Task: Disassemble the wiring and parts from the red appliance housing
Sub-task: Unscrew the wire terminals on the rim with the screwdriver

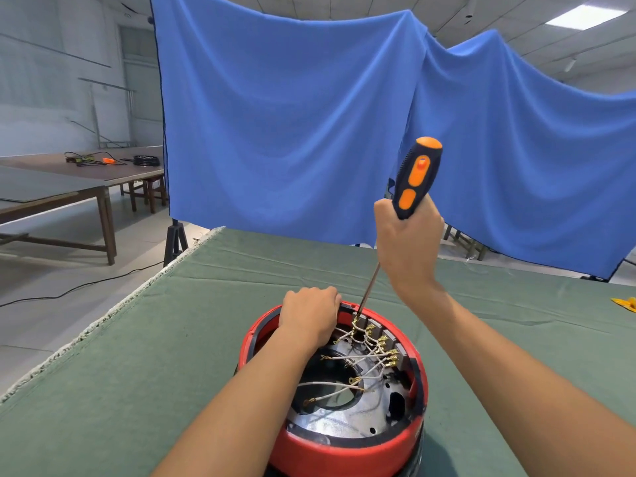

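Your left hand (308,313): fingers curled over the far rim of the red housing (347,445), centre of green mat (172,339). White wires (354,359): several loose, several still on brass terminals. Your right hand (407,242): fist round the screwdriver (414,177), tip at a terminal. Judged partway.

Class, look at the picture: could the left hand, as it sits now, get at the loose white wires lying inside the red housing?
Probably yes. The left hand grips the far rim of the red housing, whose top is open, and the white wires lie exposed just below it. Only letting go of the rim is needed.
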